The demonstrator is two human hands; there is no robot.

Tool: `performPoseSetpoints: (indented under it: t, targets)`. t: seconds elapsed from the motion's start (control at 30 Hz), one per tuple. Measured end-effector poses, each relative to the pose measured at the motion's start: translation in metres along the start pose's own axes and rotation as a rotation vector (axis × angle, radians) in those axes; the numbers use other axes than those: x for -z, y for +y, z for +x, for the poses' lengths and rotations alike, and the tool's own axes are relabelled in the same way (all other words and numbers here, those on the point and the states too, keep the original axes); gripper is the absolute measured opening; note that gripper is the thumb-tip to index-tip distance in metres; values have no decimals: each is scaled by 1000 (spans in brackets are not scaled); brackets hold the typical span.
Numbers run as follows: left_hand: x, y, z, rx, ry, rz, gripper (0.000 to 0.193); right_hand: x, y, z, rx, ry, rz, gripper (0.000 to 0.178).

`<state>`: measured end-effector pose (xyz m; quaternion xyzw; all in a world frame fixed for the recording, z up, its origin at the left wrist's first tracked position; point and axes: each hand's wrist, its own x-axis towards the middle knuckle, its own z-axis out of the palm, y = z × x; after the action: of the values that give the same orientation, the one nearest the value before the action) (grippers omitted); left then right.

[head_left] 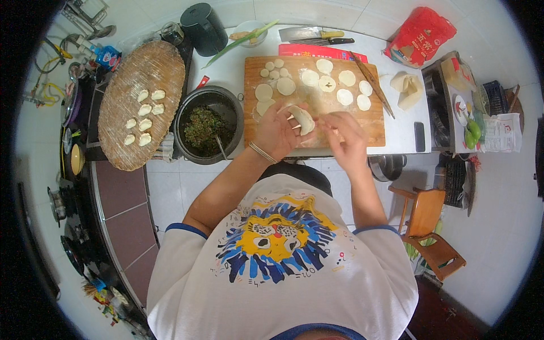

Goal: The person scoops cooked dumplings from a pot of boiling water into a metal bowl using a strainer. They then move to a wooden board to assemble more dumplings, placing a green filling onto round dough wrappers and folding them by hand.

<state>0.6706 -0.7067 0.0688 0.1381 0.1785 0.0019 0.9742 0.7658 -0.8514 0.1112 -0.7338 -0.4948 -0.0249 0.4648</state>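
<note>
Over the near edge of the wooden board (317,139), my left hand (274,131) cradles a half-moon dumpling (303,120) of white dough in its fingers. My right hand (347,139) is close beside the dumpling's right end, fingers bent and apart, slightly blurred, with nothing seen in it. Whether a fingertip touches the dough is unclear. Round flat wrappers (324,66) lie about the board, with small dough pieces (274,69) at its far left. To the left stands a dark pot (237,124) of chopped green filling (204,127), a spoon (221,147) leaning in it.
Several shaped dumplings (145,124) sit on a film-covered round tray (116,96) at left. A rolling pin (372,85) lies along the board's right side. Behind are a cleaver (300,34), a kettle (203,28) and a red bag (422,37). A phone (419,136) is at right.
</note>
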Motion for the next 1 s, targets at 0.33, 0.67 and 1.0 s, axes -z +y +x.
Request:
performPoseSetpoints:
  t: [0.33,0.67,1.0]
  targets:
    - [-3,-1,-2,20,-82,-191,62,-25,10,-24,170,66,-118,19]
    - [-2,-21,4,-158,3,-38,56,-44,11,-27,-378,245,168,12]
    - [3,-9,-3,-212,-23,-17,57,-20,-4,-20,-257,77,94,18]
